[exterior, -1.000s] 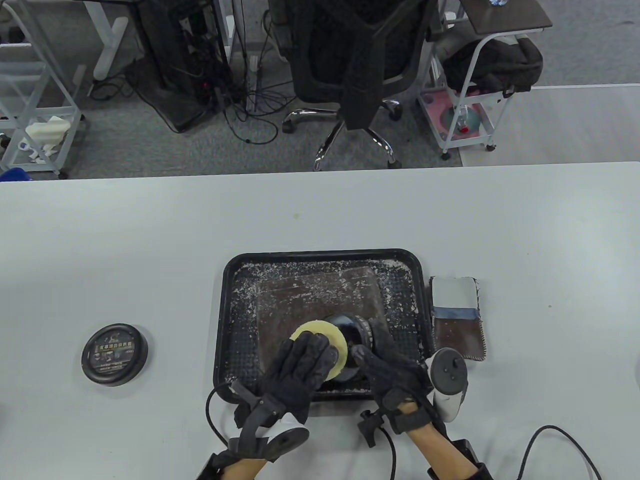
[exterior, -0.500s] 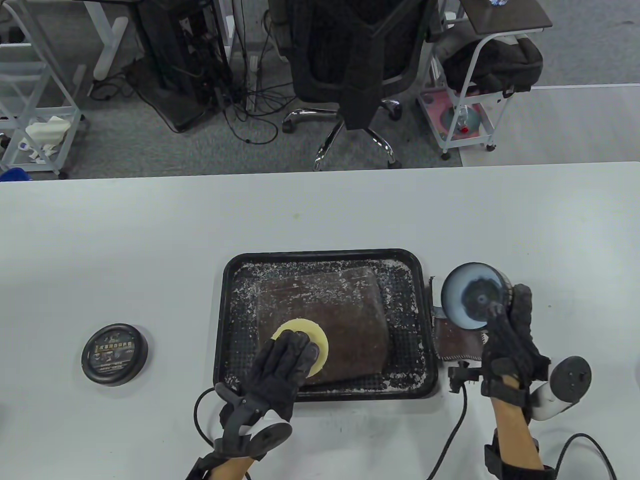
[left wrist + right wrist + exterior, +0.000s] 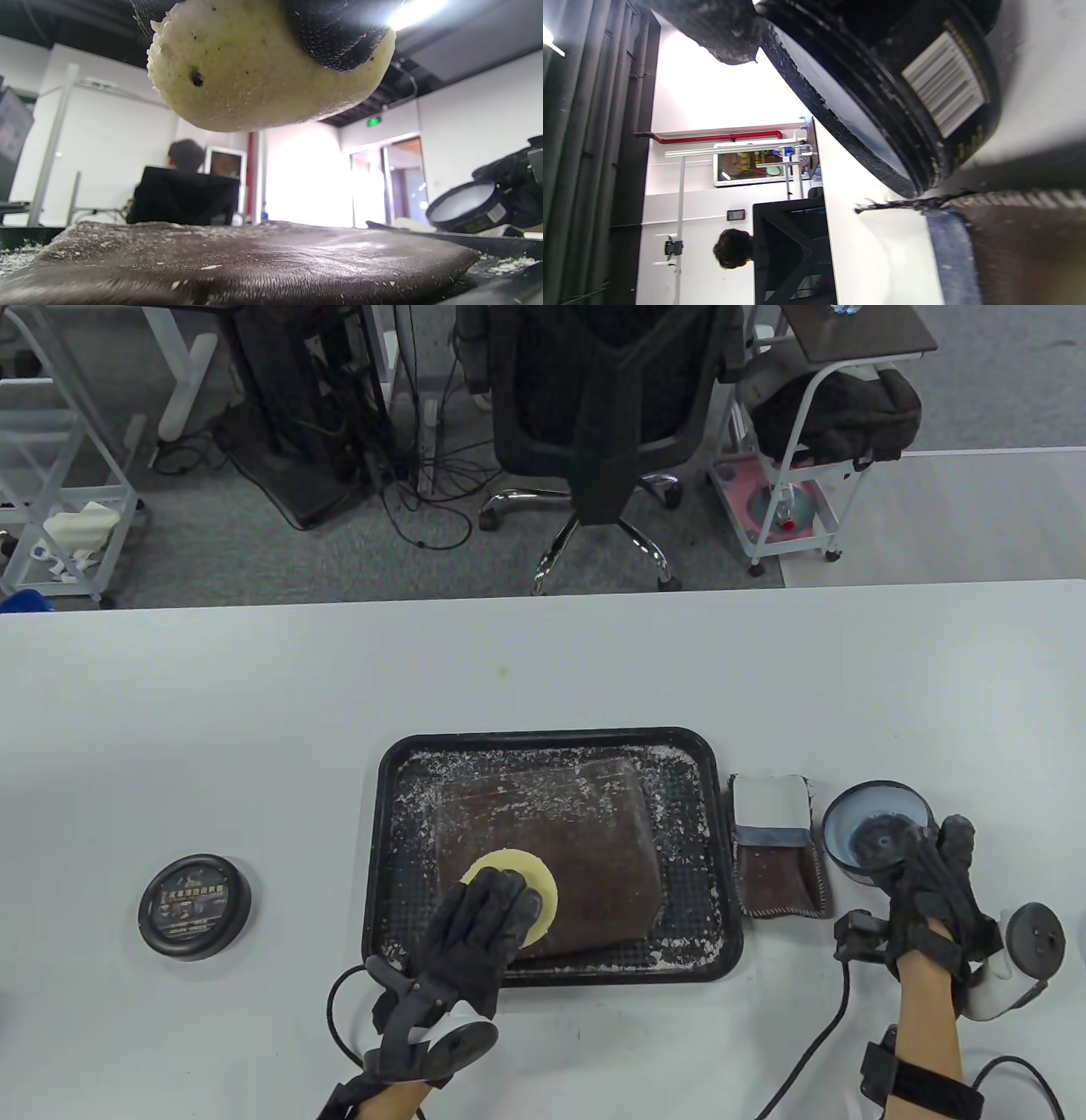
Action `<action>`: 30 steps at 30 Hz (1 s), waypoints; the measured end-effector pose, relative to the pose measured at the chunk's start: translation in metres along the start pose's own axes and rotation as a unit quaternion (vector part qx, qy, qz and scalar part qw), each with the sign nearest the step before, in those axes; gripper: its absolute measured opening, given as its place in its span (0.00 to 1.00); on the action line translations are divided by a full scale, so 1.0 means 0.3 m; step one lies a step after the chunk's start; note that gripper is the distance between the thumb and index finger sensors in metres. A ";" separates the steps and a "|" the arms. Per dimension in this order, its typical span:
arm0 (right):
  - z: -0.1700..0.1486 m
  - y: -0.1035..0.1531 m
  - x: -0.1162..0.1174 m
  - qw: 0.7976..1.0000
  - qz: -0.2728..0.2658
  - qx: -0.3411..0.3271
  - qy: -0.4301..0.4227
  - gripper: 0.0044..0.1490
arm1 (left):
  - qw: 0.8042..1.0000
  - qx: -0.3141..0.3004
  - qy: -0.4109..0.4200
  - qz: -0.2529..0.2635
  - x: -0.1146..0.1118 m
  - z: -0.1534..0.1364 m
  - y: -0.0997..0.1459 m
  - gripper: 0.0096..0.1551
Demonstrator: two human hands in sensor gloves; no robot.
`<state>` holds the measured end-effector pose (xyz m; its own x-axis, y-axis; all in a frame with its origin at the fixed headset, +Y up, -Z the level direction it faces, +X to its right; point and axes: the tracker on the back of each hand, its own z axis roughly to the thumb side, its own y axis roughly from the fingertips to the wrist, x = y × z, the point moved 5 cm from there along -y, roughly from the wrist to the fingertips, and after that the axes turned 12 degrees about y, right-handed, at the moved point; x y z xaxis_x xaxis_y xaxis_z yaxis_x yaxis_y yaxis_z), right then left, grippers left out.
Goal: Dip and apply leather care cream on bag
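Observation:
A dark brown leather bag (image 3: 551, 848) lies flat in a black tray (image 3: 392, 848) flecked with white bits. My left hand (image 3: 484, 929) grips a round yellow sponge (image 3: 522, 875) over the bag's near left part; in the left wrist view the sponge (image 3: 254, 80) hangs a little above the bag (image 3: 254, 262). My right hand (image 3: 929, 882) holds the open black cream jar (image 3: 874, 831), tilted, low over the table right of the tray. The jar fills the top of the right wrist view (image 3: 903, 106).
The jar's black lid (image 3: 195, 906) lies on the table left of the tray. A small brown leather pouch with a white flap (image 3: 779, 848) lies between the tray and the jar. An office chair (image 3: 611, 415) and a trolley (image 3: 806, 458) stand beyond the table's far edge.
My right hand lifted the jar off the bag, carried it right over the pouch and lowered it beside the pouch. My left hand shifted the sponge slightly left, then held still.

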<state>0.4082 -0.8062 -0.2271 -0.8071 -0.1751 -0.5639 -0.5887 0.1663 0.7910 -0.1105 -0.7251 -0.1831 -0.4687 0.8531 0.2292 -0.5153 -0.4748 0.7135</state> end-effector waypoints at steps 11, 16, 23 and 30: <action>-0.005 0.009 -0.026 0.997 -0.012 0.021 0.074 0.47 | 1.000 0.013 -0.003 -0.015 -0.013 -0.013 -0.002 0.31; 0.026 0.022 -0.018 0.993 -0.010 0.004 0.120 0.50 | 1.000 0.013 -0.001 -0.013 -0.010 -0.014 -0.001 0.32; 0.095 0.050 0.020 0.970 0.002 -0.024 0.243 0.49 | 1.000 0.013 0.001 -0.015 -0.011 -0.019 0.000 0.32; 0.236 0.129 0.122 0.934 0.003 -0.152 0.324 0.51 | 1.000 0.016 0.004 -0.013 -0.009 -0.025 0.001 0.32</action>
<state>0.3527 -0.7374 -0.2341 -0.5559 -0.7412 -0.3764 -0.4656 -0.0974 0.8796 -0.1149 -0.7291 -0.1884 -0.4606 0.8635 0.2056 -0.5036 -0.4449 0.7406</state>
